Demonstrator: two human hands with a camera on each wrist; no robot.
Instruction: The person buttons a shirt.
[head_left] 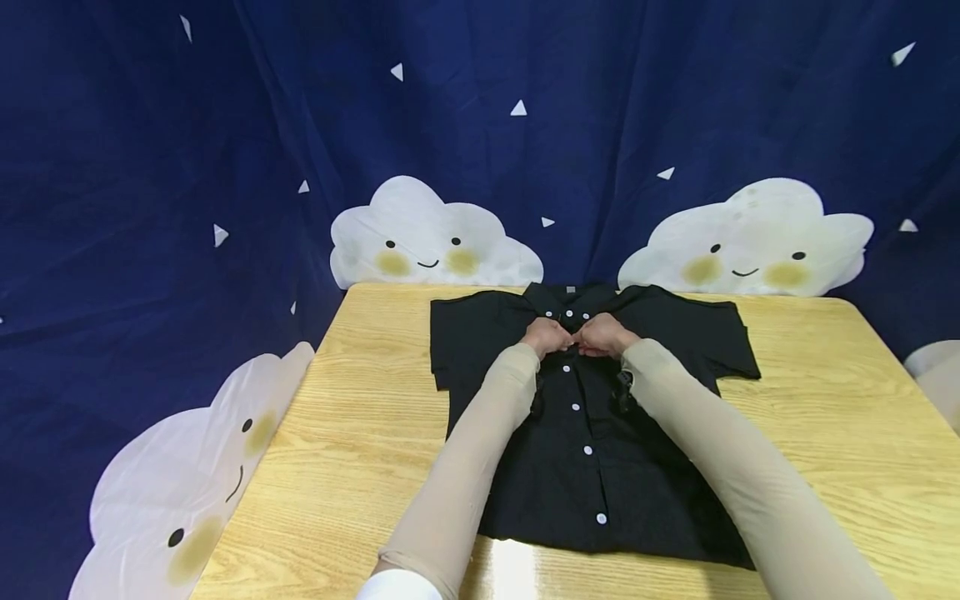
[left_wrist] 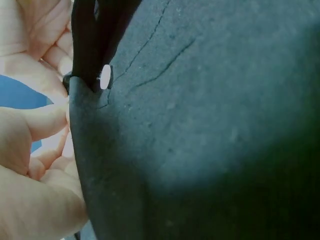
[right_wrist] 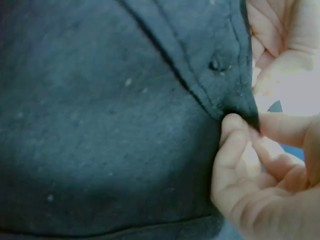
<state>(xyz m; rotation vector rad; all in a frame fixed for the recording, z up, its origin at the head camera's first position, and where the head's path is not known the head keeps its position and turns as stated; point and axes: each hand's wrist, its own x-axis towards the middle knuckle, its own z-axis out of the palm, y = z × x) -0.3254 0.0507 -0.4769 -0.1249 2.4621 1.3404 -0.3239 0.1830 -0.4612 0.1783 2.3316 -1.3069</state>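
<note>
A black short-sleeved button-up shirt (head_left: 525, 467) lies face up, its collar (head_left: 536, 293) at the far side and white buttons down the front. Both hands meet at the upper placket, just below the collar. My left hand (head_left: 547, 336) pinches the placket edge between thumb and fingers. Close beside it, my right hand (head_left: 602, 335) pinches the other side, fingers curled under the cloth in the right wrist view. A white button (left_wrist: 105, 77) shows near the fingertips in the left wrist view. In the right wrist view a buttonhole (right_wrist: 216, 64) sits above the pinching fingers. The button between the fingertips, if any, is hidden.
The shirt lies on a light wooden table (head_left: 360, 433). Behind it hangs a dark blue curtain (head_left: 450, 100) with white triangles and smiling clouds. The shirt's left-hand sleeve (head_left: 457, 337) and right-hand sleeve (head_left: 723, 337) are spread out sideways.
</note>
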